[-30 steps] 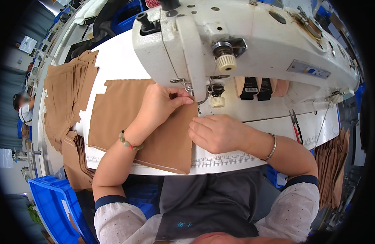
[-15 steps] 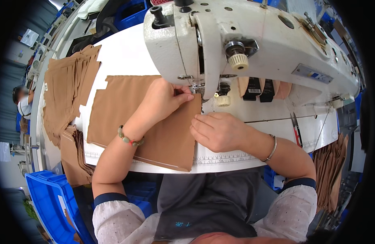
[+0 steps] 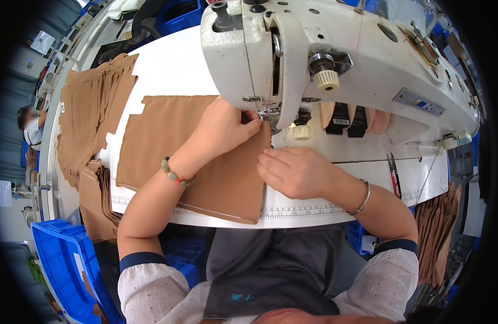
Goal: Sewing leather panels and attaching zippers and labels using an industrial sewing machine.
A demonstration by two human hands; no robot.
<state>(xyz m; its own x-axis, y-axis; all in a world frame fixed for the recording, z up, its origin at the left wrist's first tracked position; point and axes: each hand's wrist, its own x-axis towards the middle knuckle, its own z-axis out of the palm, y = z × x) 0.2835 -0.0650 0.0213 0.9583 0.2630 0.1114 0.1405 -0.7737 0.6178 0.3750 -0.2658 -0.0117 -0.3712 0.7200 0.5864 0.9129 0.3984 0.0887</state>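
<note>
A brown fabric panel lies flat on the white table, its upper right corner at the needle area of a white sewing machine. Beside the presser foot, my left hand bends its thumb and fingers together on the panel's upper edge; the fingertips are partly hidden. Just below the needle, my right hand has its fingers pressed together at the panel's right edge. Whatever cloth lies between those fingertips is mostly covered.
Stacked brown fabric pieces lie on the left, and more hang at the right. A slim red-and-black tool rests right of my right hand. Rolls with black labels stand under the machine arm. A blue crate is lower left.
The whole view has shifted slightly, so the machine appears a little further right. Both hands keep nearly the same hold and place beside the needle.
</note>
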